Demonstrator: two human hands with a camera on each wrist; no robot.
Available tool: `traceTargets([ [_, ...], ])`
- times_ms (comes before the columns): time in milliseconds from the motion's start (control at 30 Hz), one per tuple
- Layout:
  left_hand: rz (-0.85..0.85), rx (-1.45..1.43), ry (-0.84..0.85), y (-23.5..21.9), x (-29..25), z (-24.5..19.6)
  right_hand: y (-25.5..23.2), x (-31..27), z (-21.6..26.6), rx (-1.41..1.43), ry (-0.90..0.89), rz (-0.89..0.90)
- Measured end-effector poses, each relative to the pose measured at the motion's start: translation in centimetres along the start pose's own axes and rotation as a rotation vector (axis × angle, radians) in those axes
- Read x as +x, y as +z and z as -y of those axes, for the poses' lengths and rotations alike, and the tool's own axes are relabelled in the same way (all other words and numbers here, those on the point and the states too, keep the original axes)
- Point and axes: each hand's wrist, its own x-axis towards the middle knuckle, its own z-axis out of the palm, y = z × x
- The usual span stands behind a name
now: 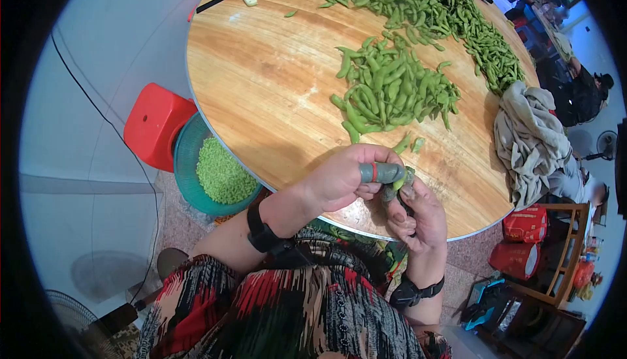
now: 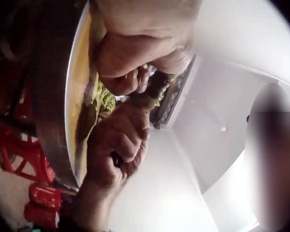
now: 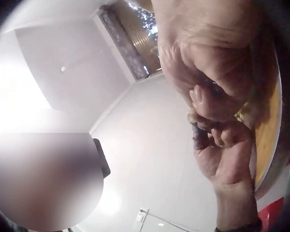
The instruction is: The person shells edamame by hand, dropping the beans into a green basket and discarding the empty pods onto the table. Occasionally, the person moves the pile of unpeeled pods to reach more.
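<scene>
In front of my chest, over the near edge of the round wooden table (image 1: 261, 65), my two hands meet at a green soybean pod (image 1: 399, 183). The left hand (image 1: 343, 177) pinches it, a grey-green cover with a red band on its thumb. From the other side the right hand (image 1: 421, 210) grips the pod, its fingers curled. Most of the pod is hidden by fingers in both wrist views. Just beyond the hands lies a small heap of soybean pods (image 1: 392, 88), with a couple of stray pods nearer to me.
A bigger pile of pods (image 1: 418, 0) covers the table's far side. At the right edge lies a crumpled grey cloth (image 1: 529, 137). Below the table's left edge a teal basket (image 1: 186, 179) holds shelled beans (image 1: 222, 173), beside a red stool (image 1: 153, 127). A wooden chair (image 1: 562, 261) stands at right.
</scene>
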Motion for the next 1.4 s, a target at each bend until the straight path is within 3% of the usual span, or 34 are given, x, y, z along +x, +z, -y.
traceTargets([
  [67, -0.127, 0.174, 0.106, 0.4, 0.3, 0.8, -0.3, 0.2, -0.6, -0.027, -0.005, -0.069],
  [100, -0.125, 0.172, 0.105, 0.6, 0.5, 0.9, -0.7, 0.8, -1.3, -0.402, -0.223, -0.169],
  [133, -0.203, 0.575, 0.287, 1.0, 0.7, 1.0, -0.9, 1.1, -1.7, -0.779, -0.439, -0.266],
  [167, -0.279, 0.979, 0.468, 1.3, 0.7, 0.9, -1.0, 0.9, -1.4, -0.781, -0.438, -0.267],
  [200, -0.31, 0.878, 0.366, 1.5, 0.5, 0.7, -0.4, 0.7, -0.6, -0.556, -0.274, -0.268],
  [233, -0.309, 0.876, 0.366, 1.6, 0.5, 0.7, 0.0, 0.6, 0.0, -0.33, -0.112, -0.266],
  [300, -0.353, 1.122, 0.568, 1.7, 0.4, 0.6, -0.1, 0.6, 0.5, -0.225, -0.058, -0.251],
  [367, -0.384, 1.041, 0.531, 1.9, 0.2, 0.5, -0.3, 0.9, 0.5, -0.3, -0.104, -0.214],
  [400, -0.412, 0.963, 0.498, 1.9, 0.2, 0.3, -1.6, 1.5, 0.5, -0.528, -0.193, -0.25],
  [433, -0.415, 0.961, 0.496, 1.8, 0.2, 0.3, -1.8, 2.3, 1.1, -0.528, -0.19, -0.25],
  [500, -0.457, 0.524, 0.422, 1.5, 0.2, 0.1, -1.9, 3.8, 2.1, -1.53, -0.777, -0.574],
  [533, -0.447, 0.443, 0.439, 0.9, 0.2, 0.4, -1.6, 3.4, 2.7, -1.764, -0.595, -0.649],
  [567, -0.447, 0.442, 0.441, 0.6, 0.1, 0.3, -1.2, 2.9, 2.8, -1.765, -0.596, -0.649],
  [633, -0.435, 0.202, 0.463, 0.3, -0.3, 0.4, -0.3, 1.0, 2.6, -1.855, -0.415, -0.357],
  [667, -0.433, 0.2, 0.464, 0.3, -0.6, 0.3, -0.5, 0.0, 2.8, -1.701, -0.227, -0.121],
  [700, -0.448, 0.217, 0.432, 0.6, -0.9, 0.3, -0.5, -0.5, 3.1, -1.706, -0.227, -0.121],
  [767, -0.466, 0.233, 0.399, 1.0, -1.7, 0.6, -0.5, -1.2, 3.3, -1.457, -0.146, -0.008],
  [800, -0.427, 0.382, 0.322, 1.2, -2.2, 0.9, -1.1, -0.4, 3.0, -1.569, -0.254, -0.281],
  [833, -0.385, 0.531, 0.241, 1.5, -2.6, 1.0, -0.9, 0.4, 2.8, -1.563, -0.256, -0.28],
  [867, -0.272, 0.781, 0.231, 2.3, -2.9, 0.6, -0.4, 1.6, 2.6, -1.683, -0.404, -0.47],
  [900, -0.272, 0.788, 0.232, 2.6, -3.1, 0.7, 0.1, 2.7, 2.4, -1.791, -0.554, -0.667],
  [967, 0.027, 1.193, 0.03, 3.1, -3.6, 0.9, 0.9, 4.3, 1.7, -1.915, -0.456, -0.631],
  [1033, -0.027, 1.28, 0.088, 3.1, -3.7, 0.7, 0.8, 4.2, 1.5, -1.923, -0.533, -0.548],
  [1100, -0.38, 0.931, 0.203, 2.1, -3.4, 1.1, 0.1, 4.0, 1.0, -1.851, -0.598, -0.534],
  [1133, -0.456, 0.831, 0.257, 1.8, -3.1, 1.0, -0.1, 3.7, 0.8, -1.777, -0.662, -0.528],
  [1167, -0.458, 0.829, 0.258, 1.7, -2.8, 0.8, -0.1, 3.4, 0.6, -1.78, -0.661, -0.525],
  [1267, -0.426, 0.234, 0.227, 1.3, -2.1, 1.0, 1.3, 1.8, 0.2, -1.567, -0.756, -0.526],
  [1367, -0.335, 0.117, 0.273, 1.6, -1.5, 1.0, 2.6, 0.9, -0.4, -1.518, -0.74, -0.507],
  [1400, -0.335, 0.118, 0.273, 1.6, -1.3, 1.0, 2.2, 1.0, -0.8, -1.325, -0.703, -0.438],
])
